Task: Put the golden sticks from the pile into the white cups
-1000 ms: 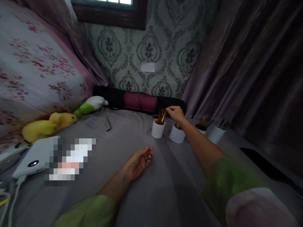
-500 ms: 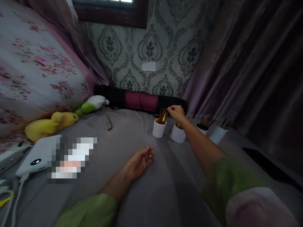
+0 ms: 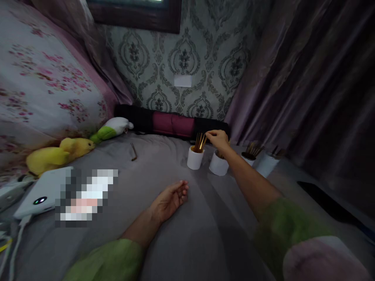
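Observation:
My right hand (image 3: 218, 139) reaches over the cups, its fingertips pinched on one of the thin golden sticks (image 3: 199, 141) at the rim of a white cup (image 3: 195, 160). Several of these sticks stand upright and slightly fanned in that cup. Beneath my right wrist is a second white cup (image 3: 219, 164), partly covered by the hand and forearm, with golden pieces in it. Palm up on the grey sheet, my left hand (image 3: 171, 200) lies with loosely curled fingers and nothing visible in it, nearer to me than the cups.
Right of my forearm stand a dark-rimmed cup with brown sticks (image 3: 248, 157) and a pale container (image 3: 267, 164). A bent metal piece (image 3: 133, 152) lies on the sheet. Left are plush toys (image 3: 48, 159) and a white power bank (image 3: 43, 191) with a cable. A dark flat object (image 3: 325, 201) lies right.
The view has shifted slightly, so everything sits a little further left. My right hand keeps its pinch at the cup, and my left hand stays in place.

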The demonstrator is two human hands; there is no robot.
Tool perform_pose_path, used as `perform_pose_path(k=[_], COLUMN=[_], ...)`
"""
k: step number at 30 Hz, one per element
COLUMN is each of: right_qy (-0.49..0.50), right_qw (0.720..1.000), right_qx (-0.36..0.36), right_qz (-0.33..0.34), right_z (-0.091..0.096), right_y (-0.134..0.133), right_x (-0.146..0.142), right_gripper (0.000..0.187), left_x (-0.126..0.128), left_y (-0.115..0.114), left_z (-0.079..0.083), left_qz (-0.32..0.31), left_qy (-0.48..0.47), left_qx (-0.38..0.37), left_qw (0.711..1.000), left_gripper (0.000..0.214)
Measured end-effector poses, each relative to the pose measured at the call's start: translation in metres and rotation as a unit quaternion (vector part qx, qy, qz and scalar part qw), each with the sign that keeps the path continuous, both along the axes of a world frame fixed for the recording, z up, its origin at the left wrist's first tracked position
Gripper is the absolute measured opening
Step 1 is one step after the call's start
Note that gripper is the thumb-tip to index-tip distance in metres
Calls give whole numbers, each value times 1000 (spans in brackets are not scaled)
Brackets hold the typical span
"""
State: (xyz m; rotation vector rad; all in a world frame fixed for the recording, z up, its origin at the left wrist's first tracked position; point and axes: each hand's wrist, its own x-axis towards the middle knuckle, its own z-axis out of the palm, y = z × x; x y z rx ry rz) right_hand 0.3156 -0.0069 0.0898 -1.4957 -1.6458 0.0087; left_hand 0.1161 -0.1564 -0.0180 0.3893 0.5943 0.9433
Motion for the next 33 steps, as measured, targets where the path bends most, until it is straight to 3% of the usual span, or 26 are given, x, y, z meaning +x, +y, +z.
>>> perform_pose_path(k=[10,23,33], right_qy=[36,26,9], right_qw=[999,994,996], right_qx=[23,-94,-84], right_qz=[-28,-55,-37], right_z=[-11,-25,-27], right_y=[5,7,13], right_x=[8,1,-7], right_gripper=[21,26,25], left_x=[0,1,1], left_y=[0,1,0], left_z=[-1,-2,2], left_qz=[-5,0,6], left_qy=[-2,-3,3], left_qx=[3,1,-6], left_qw=[1000,1000,1000], left_gripper=[13,12,12])
